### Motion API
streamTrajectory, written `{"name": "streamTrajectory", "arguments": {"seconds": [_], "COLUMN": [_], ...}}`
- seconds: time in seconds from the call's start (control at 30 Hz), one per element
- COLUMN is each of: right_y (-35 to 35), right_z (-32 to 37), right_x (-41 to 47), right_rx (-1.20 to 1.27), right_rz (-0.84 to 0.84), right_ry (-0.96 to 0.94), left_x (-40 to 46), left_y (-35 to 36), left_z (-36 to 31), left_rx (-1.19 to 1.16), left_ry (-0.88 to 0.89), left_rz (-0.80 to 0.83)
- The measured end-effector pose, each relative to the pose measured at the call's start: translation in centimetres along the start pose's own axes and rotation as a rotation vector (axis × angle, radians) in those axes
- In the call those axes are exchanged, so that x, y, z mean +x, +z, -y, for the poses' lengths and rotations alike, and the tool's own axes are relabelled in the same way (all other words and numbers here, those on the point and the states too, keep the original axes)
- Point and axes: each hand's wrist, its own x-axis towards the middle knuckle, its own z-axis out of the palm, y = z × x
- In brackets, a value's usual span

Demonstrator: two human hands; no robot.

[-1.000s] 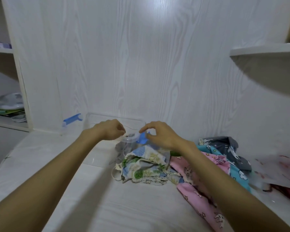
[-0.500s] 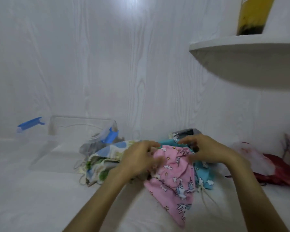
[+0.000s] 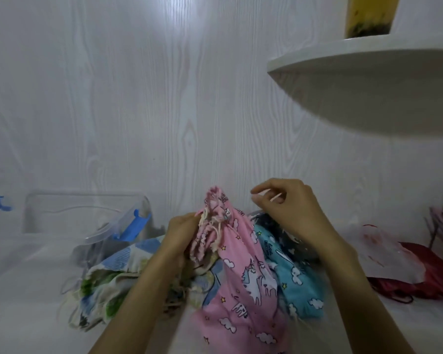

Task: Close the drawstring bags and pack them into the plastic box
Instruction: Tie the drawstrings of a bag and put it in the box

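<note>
L hand point(image 3: 183, 232) grips the bunched neck of the pink unicorn drawstring bag point(image 3: 243, 272), fingers curled round the gathered fabric & cream cord; R hand point(image 3: 289, 210) pinches the cord end point(image 3: 274, 198) at about 1 o'clock from the neck, pulled up & away; bag sits centre-frame, neck raised, body trailing toward 6 o'clock over the pile. Clear plastic box point(image 3: 85, 213) w/ blue clips stands at 9 o'clock from the hands, against the wall, apart from the bag; looks like nothing packed in it yet, though its walls are see-through & hard to read.

Risks, as I judge them: cord could slip from the R pinch since only a short end shows; pulling one side only may leave the mouth half-gathered; L hand could lose the neck if fabric slides; loose cords of the floral bag point(image 3: 108, 284) at 8 o'clock & blue cloud-print bag point(image 3: 292, 272) at 4 o'clock could tangle w/ this one when it lifts.

Hard to see: a dark bag behind the R wrist is mostly hidden; can't tell if the neck is fully cinched; motion blur on the lower fabric; red item point(image 3: 425, 277) at 3 o'clock under a translucent sheet is unclear; yellow thing on the shelf point(image 3: 356, 60) is cut off by the top edge.
</note>
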Motion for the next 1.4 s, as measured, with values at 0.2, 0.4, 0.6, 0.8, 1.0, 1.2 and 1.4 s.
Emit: {"name": "streamTrajectory", "arguments": {"seconds": [0.2, 0.4, 0.6, 0.8, 1.0, 1.2, 1.4], "right_y": [1.6, 1.0, 0.8, 0.3, -0.3, 3.2, 3.1], "right_z": [0.0, 0.2, 0.3, 1.5, 3.9, 0.5, 1.0], "right_x": [-1.9, -1.7, -1.9, -2.1, -3.3, -2.4, -2.5], "right_rx": [-0.018, 0.018, 0.285, -0.064, -0.232, -0.183, -0.158], "right_rz": [0.42, 0.039, 0.085, 0.142, 0.263, 0.237, 0.403], "right_ry": [-0.166, -0.146, 0.006, 0.073, 0.156, 0.002, -0.168], "left_x": [0.1, -2.5, -3.0, -1.7, -1.1, -1.8, -1.5], "left_y": [-0.8, -1.2, -1.8, -0.8, -0.5, 0.3, 0.4], "left_z": [-0.9, -4.1, -4.9, -2.4, -1.6, -2.0, -1.7], "left_rx": [0.142, 0.107, 0.582, 0.678, 0.474, 0.307, 0.414], "left_ry": [-0.047, -0.037, 0.474, 0.557, 0.454, 0.245, 0.173], "left_rz": [0.208, 0.527, 0.358, 0.054, 0.082, 0.319, 0.333]}}
